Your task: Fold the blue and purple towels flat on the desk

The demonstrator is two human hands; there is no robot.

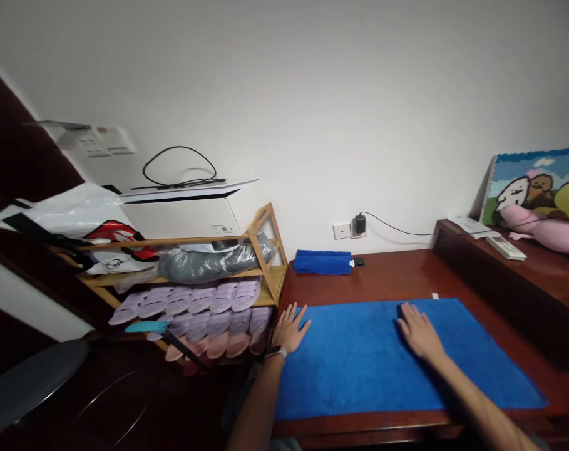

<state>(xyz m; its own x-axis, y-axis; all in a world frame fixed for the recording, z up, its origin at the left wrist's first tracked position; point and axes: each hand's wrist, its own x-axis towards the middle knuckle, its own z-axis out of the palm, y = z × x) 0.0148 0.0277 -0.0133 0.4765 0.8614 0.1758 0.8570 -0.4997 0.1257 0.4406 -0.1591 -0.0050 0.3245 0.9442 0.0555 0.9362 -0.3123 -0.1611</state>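
A blue towel (359, 363) lies spread flat on the reddish-brown wooden desk (397, 272), with a small white tag at its far edge. My left hand (290, 329), a watch at its wrist, rests at the towel's far left corner with the fingers spread. On the upper right part of the towel lies my right hand (419, 332), flat, its fingers stretched out. Neither hand grips anything. Behind the spread towel, near the wall, sits a folded blue towel (322, 262).
Left of the desk stands a wooden rack (269, 250) with several slippers (199, 297) and a white box (185, 216) on top. A black plug (360, 223) is in the wall socket. On the raised right-hand surface are a remote control (506, 247) and a pink plush toy (547, 232).
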